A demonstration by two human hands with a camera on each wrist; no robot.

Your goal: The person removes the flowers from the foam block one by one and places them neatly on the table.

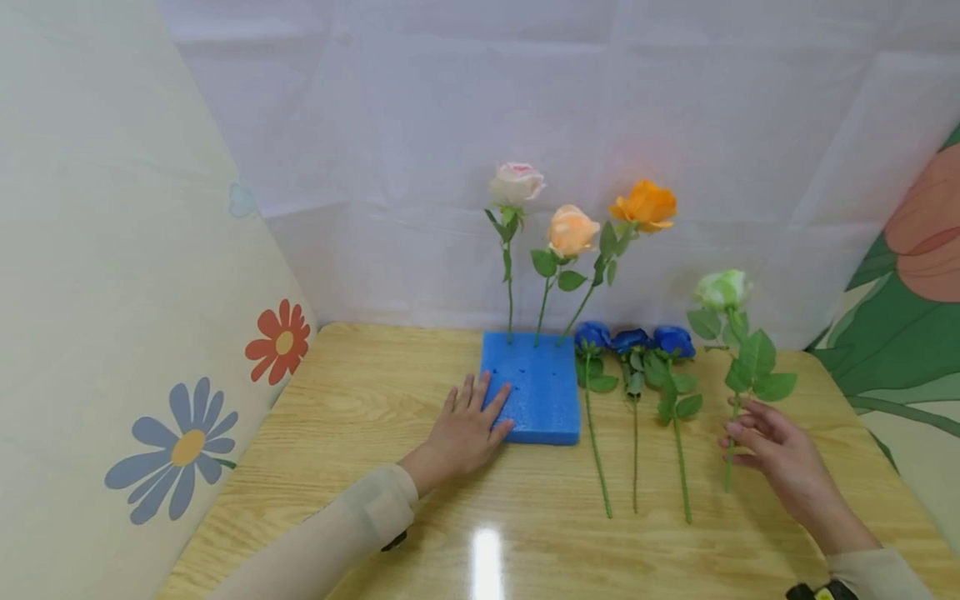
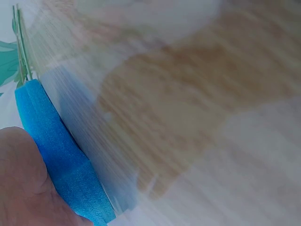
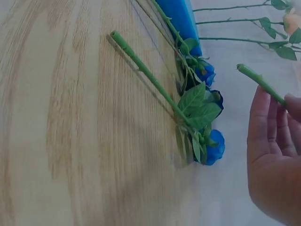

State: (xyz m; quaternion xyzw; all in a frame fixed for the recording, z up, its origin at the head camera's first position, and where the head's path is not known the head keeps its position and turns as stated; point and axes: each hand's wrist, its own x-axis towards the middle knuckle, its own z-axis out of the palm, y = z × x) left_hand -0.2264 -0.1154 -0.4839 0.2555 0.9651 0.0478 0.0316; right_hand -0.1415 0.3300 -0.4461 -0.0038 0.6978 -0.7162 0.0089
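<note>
My left hand (image 1: 467, 429) rests with spread fingers on the left edge of a blue foam block (image 1: 536, 400); the left wrist view shows part of that hand (image 2: 23, 183) against the foam's side. Along the block's back edge stand a pale pink rose (image 1: 517, 183), a peach rose (image 1: 572, 232) and an orange rose (image 1: 645, 206), stems stuck in the foam. My right hand (image 1: 783, 458) pinches the stem of a light green rose (image 1: 723, 290), held upright at the right. The lower stem end (image 3: 256, 77) sticks out past the fingers in the right wrist view.
Three blue roses, a left one (image 1: 592, 336), a middle one (image 1: 630, 340) and a right one (image 1: 673, 342), lie on the wooden table (image 1: 382, 392) between the block and my right hand. Small holes dot the foam's top. A white cloth (image 1: 420, 167) hangs behind the table.
</note>
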